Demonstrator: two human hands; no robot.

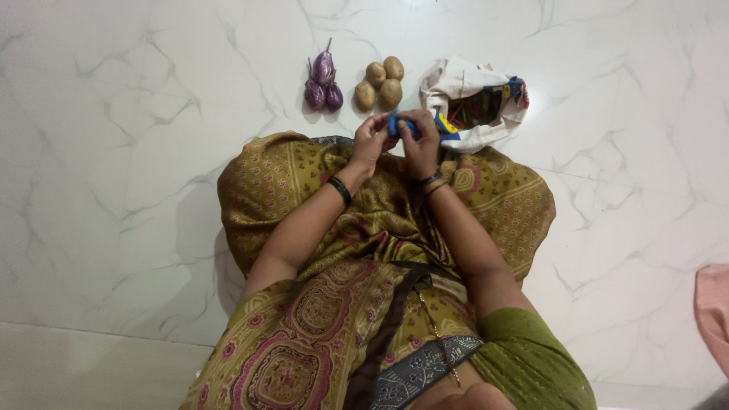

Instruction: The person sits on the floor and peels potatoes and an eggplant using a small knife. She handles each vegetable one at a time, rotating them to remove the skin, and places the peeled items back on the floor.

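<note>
A: Report finger state, both hands.

B: Left hand (370, 139): fingers curled together, tips pinching the left end of a small blue object (400, 124). Right hand (418, 141): fingers bent and closed over the same object from the right side. The two hands meet on it, held above the lap, just short of the floor (114, 152).

A: Position of the object relative to other items?

B: It is just below four potatoes (380, 82) and just left of a white cloth bag (474, 100). Three purple aubergines (323, 82) lie left of the potatoes, touching one another. All rest on the floor, beyond the knees.

A: Visibility limits?

B: The fingers cover most of the blue object; its kind and shape cannot be determined. A blue-and-yellow piece (446, 125) shows at the right hand's edge; whether it belongs to the object or the bag cannot be told. The bag's contents are dark and unclear. A pink cloth (714, 311) is cut off at the right frame edge.
</note>
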